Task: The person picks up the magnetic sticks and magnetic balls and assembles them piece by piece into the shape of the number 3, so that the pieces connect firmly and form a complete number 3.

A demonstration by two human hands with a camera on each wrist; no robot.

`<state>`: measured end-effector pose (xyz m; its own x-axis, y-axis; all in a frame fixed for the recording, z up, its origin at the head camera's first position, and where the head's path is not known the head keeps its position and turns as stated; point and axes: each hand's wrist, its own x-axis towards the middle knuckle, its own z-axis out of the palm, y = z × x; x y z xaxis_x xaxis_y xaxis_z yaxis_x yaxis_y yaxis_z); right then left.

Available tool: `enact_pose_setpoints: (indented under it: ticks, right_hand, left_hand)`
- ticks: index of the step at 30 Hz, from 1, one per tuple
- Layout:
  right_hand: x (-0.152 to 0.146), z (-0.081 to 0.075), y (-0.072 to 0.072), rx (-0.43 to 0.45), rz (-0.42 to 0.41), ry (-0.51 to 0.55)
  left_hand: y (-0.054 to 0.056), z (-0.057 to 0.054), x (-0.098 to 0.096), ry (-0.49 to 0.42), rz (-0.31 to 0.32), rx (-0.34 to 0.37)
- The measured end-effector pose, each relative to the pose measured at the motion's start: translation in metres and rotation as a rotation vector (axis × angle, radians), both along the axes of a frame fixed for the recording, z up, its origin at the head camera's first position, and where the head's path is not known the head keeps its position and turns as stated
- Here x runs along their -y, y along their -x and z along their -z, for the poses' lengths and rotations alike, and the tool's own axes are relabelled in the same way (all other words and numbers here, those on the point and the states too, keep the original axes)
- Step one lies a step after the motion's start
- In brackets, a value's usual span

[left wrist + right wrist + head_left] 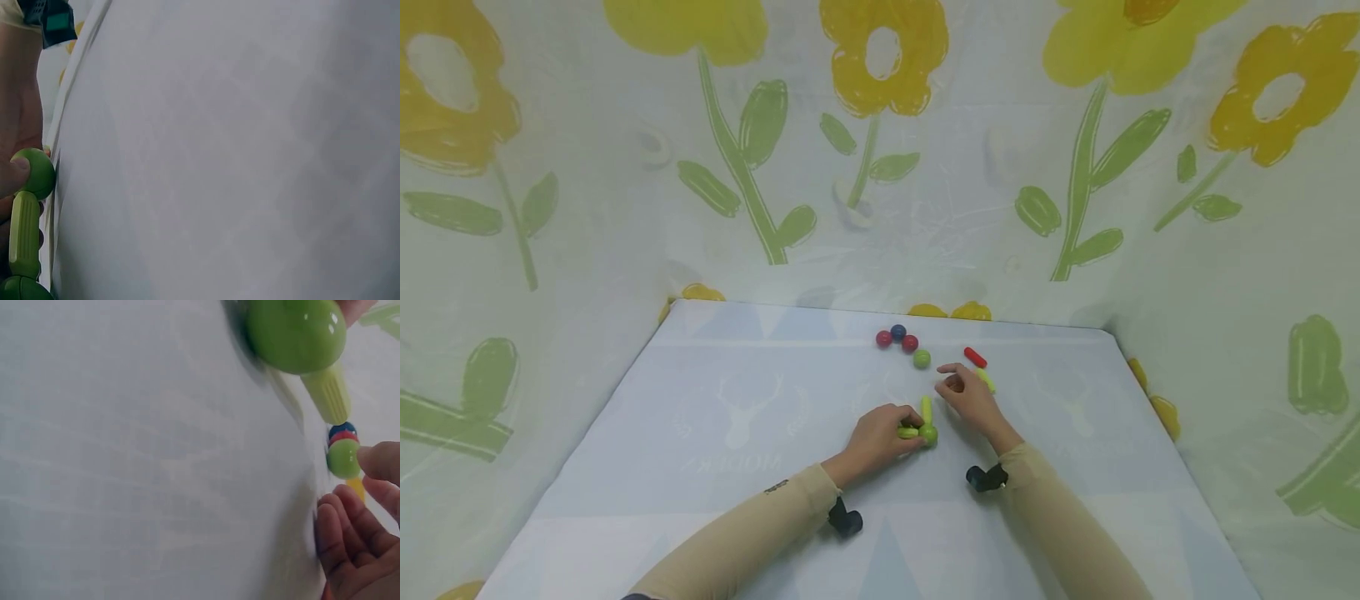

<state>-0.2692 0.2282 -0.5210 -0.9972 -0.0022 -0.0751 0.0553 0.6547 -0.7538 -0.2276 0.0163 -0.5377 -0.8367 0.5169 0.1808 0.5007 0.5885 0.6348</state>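
Observation:
My left hand (pixel 880 437) grips a toy of green balls and yellow-green rods over the table. In the head view, one rod (pixel 907 432) lies between the fingers, and another rod (pixel 927 408) sticks out from the green ball (pixel 928 436) on the far side. The left wrist view has the thumb on one green ball (pixel 37 173), with a ribbed rod (pixel 24 234) linking it to a second green ball (pixel 25 289). My right hand (pixel 972 400) is just right of the toy, its fingers loosely bent and holding nothing. Partly behind it lies a yellow rod (pixel 986 381).
Farther back lie a loose green ball (pixel 922 359), two red balls (pixel 883 339) and a blue ball (pixel 898 332). A red rod (pixel 975 357) lies beyond the right hand. The pale table (pixel 700 467) meets flower-printed curtains (pixel 955 208) at its back and sides.

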Motion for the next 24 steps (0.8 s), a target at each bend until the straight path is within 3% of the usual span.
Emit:
enact_pose_setpoints:
  ticks: [7,15,24]
  right_hand:
    - [0.004,0.002,0.017,-0.012,0.023,-0.013]
    - [0.009,0.001,0.034,-0.044,-0.041,-0.077]
    - [0.016,0.002,0.04,-0.023,-0.035,-0.121]
  left_hand:
    - [-0.001,-0.001,0.0,0.003,-0.002,0.025]
    - [-0.001,-0.002,0.0,-0.004,-0.007,0.022]
    - [-0.001,-0.002,0.0,0.0,-0.003,0.023]
